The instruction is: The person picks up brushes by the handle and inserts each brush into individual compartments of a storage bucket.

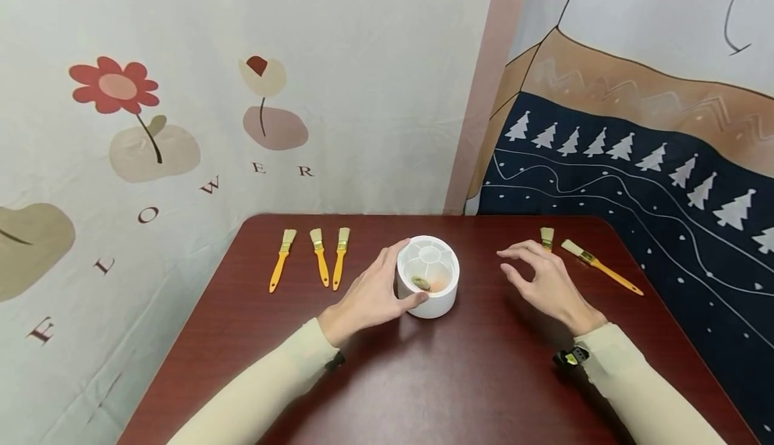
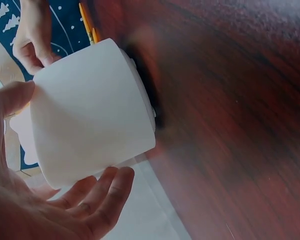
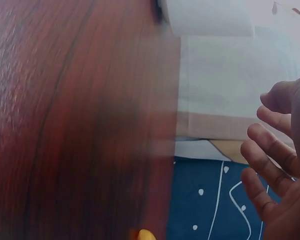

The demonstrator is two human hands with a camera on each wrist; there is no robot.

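Spanning the foreground, a dark-red wood-grained table (image 1: 441,378) lay below a bare right hand (image 1: 547,284), fingers loosely parted, and, at its nine o'clock, a bare left hand (image 1: 375,294) gripping a white cylindrical container (image 1: 432,305); yellow-handled, pale-bristled brushes (image 1: 282,261) flanked both.

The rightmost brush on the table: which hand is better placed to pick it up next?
Probably the right hand: it holds nothing and is near the rightmost brush. The left hand, farther away, holds the white container.
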